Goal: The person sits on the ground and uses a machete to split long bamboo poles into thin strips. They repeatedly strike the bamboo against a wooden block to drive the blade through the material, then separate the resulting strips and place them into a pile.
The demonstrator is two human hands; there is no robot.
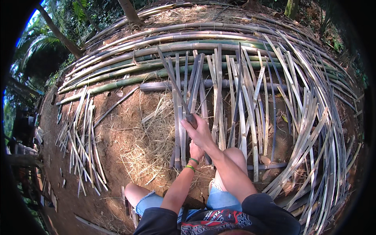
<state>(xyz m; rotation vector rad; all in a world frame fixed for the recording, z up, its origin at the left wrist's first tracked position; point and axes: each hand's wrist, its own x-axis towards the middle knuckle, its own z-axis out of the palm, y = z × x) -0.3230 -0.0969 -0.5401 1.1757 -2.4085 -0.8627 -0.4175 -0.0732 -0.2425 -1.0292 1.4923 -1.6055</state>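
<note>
My right hand (200,135) is closed around the dark handle of a machete (174,82). Its long, narrow blade slants up and left over the bamboo strips. Just below, and partly covered by the right wrist, is my left hand (196,150), with a green and a yellow-green band on its wrist. Its fingers look curled, but what they grip is hidden. Split bamboo strips (177,129) lie side by side beneath both hands, their far ends resting across a thick bamboo pole (156,86).
Long whole bamboo poles (164,47) stretch across the far side. A large heap of split strips (313,145) curves along the right. A smaller strip pile (84,145) lies left on brown soil. Pale shavings (150,145) cover the ground left of my hands. Tree trunks (58,31) stand behind.
</note>
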